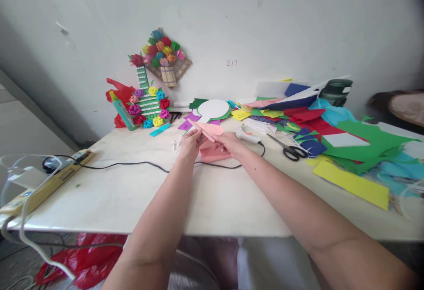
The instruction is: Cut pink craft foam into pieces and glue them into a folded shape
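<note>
A folded piece of pink paper is held up above the table between both hands. My left hand pinches its left side, and my right hand grips its lower right edge. Another salmon-pink sheet lies on the table just beneath the hands. Right of my right hand rests a white glue gun, partly hidden, with a black cord. Behind the held paper is a white oval cutout with a green border, with purple paper under it.
Black-handled scissors and heaped colored sheets lie to the right. At the left are a power strip and a black cord crossing the table. A glue bottle and a paper-flower guitar stand at the back.
</note>
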### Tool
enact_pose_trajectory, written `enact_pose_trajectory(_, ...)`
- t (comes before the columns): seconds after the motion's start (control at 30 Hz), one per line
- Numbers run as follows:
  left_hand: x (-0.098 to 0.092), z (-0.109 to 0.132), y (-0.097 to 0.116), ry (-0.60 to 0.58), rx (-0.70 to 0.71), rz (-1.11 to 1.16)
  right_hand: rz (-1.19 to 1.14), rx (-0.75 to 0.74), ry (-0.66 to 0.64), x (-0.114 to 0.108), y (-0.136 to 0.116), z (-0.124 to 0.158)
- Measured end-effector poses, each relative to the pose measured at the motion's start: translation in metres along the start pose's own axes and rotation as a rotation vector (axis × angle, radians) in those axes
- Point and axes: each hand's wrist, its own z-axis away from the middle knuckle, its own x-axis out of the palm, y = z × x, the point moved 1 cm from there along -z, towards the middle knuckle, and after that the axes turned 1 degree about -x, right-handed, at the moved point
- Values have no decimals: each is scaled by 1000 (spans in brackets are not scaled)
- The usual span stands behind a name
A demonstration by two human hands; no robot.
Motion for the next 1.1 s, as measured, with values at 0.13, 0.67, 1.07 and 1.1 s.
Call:
enact_pose_trajectory(0.13,-7,-3,0,44,-4,-7,235,-57,116,-21,-5,-8)
enact_pose_trajectory(0.67,-17,-3,1,31,-47,-92,1440,196,277,-81,-18,-6)
enact_pose_trajectory(1.07,-16,0,4,-13,-71,-110,1335,43,499,-97,-4,-15)
enact_pose_trajectory(1.1,-17,-1,4,-14,-71,-112,1276,12,535,-99,-5,-16)
